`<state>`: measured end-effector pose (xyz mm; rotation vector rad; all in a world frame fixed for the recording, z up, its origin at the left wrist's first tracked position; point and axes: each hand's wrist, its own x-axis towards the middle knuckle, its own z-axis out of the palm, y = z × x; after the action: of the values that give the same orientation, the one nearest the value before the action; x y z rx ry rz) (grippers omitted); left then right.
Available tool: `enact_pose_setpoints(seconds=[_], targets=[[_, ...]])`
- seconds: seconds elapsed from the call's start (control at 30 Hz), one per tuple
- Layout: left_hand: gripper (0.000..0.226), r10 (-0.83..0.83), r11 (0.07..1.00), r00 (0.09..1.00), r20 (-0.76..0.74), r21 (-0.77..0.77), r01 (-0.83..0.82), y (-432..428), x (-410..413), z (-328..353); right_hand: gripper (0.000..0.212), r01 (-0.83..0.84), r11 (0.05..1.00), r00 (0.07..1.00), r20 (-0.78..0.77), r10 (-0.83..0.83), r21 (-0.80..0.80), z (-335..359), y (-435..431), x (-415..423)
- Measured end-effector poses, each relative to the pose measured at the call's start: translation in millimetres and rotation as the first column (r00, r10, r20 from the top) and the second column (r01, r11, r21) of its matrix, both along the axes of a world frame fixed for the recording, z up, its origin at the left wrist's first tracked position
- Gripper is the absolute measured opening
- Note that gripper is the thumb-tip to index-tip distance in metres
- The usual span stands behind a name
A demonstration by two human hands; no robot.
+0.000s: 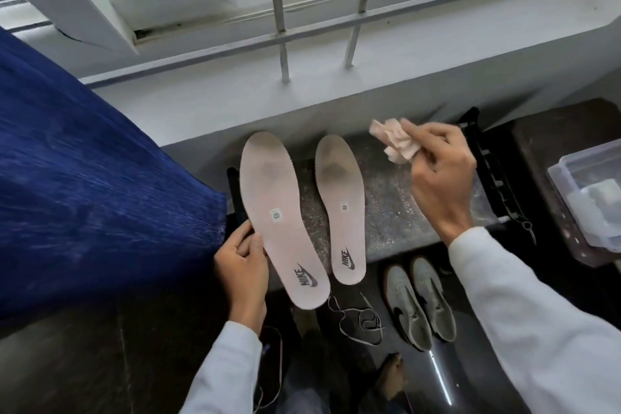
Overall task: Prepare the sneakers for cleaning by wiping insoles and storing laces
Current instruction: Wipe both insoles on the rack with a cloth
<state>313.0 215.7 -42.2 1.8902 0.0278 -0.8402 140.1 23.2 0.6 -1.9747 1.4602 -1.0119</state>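
Pale pink foam, greyed with wear at the toe: that is the larger-looking insole (282, 215). The person's left hand (240, 259) pinches its outer edge near the arch, and its heel end hangs past the front lip of the speckled stone slab (386, 205). The second insole (341, 208) lies on the slab just beside the first, its heel at the same lip. Above the slab's right part, the right hand (440, 171) is curled round a crumpled pinkish wipe (395, 139), held clear of both insoles.

Below the slab's front edge, on the dark floor, the grey sneakers (420, 299) stand side by side, with a loose lace (359, 319) tangled next to them. Off the slab's right end sits a clear plastic box (591, 198). At its left end hangs a blue cloth (84, 178).

I'd judge the insoles light and bendy, apt to flex or skid under a rubbing stroke. The edge by the arch, where the fingers are now, looks the sound place to steady one, or a flat press against the slab. The wipe is soft and will bunch. The lace is limp, so gathering it into a bundle should serve better than lifting one end.
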Motion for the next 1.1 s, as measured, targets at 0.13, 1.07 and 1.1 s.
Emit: enact_pose_setpoints(seconds=[0.13,1.07,1.1], targets=[[0.039,-0.004,0.999,1.000,0.011,0.038,0.003,-14,5,-27,0.038,0.063,0.994,0.997,-0.040,-0.060,0.092,-9,40,-39],[0.025,-0.273,0.960,0.934,0.229,0.131,0.248,-1,-11,-23,0.023,0.116,0.580,0.667,0.370,-0.647,0.806,-11,107,-72],[0.022,-0.307,0.951,0.930,0.203,0.089,0.295,1,-20,-19,0.022,0.055,0.559,0.617,0.412,-0.671,0.827,-7,107,-69]])
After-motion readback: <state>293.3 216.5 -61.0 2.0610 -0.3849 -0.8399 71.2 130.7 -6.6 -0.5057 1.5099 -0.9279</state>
